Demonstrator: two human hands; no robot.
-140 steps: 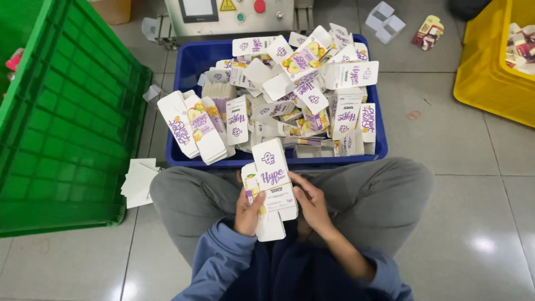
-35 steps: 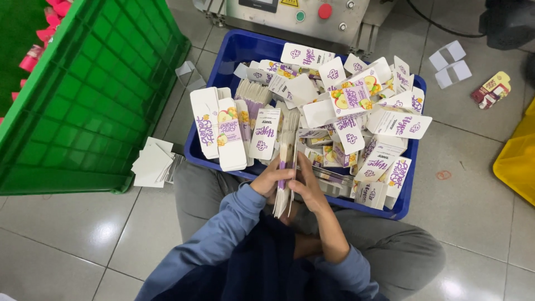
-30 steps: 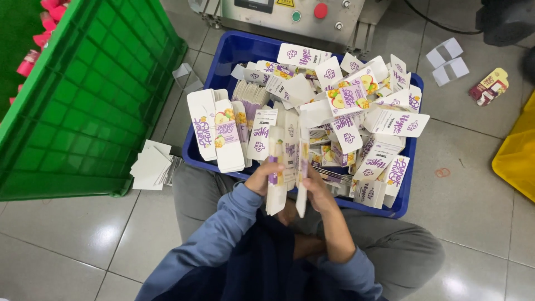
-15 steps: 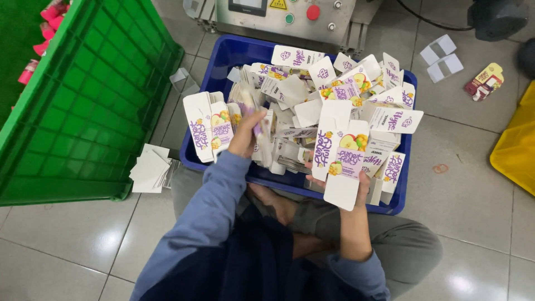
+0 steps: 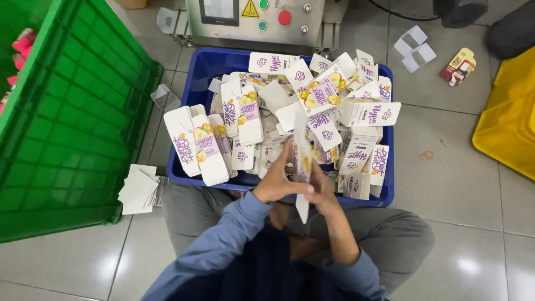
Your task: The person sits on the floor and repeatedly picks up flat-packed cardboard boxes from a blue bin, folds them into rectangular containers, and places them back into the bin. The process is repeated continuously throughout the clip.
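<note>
One flat carton blank [image 5: 302, 161] is pinched edge-on between the left hand [image 5: 277, 183] and the right hand [image 5: 321, 193], both closed on it, just above the near rim of the blue crate [image 5: 196, 83] and over the lap. Because the blank is gripped only near its lower half, a slip is judged possible: the tall upper end could bow or twist out of the fingers and drop back into the heap, or fall past the rim onto the tiled floor [image 5: 446, 184]. The heap of white-and-purple cartons [image 5: 312, 111] is piled above the crate wall at the far right corner, so a knock from a wrist could send some over the side (several already lean on the rim). Counted: one blue crate, one green crate [image 5: 67, 128] tipped at the left, one yellow bin [image 5: 510, 120] at the right edge, one small stack of white blanks [image 5: 139, 188] on the floor beside the green crate, one loose coloured carton [image 5: 458, 66] near the yellow bin, two open white sleeves [image 5: 415, 47] beside it. Cartons in the blue crate are too many and too overlapped to count; several dozen is the estimate.
</note>
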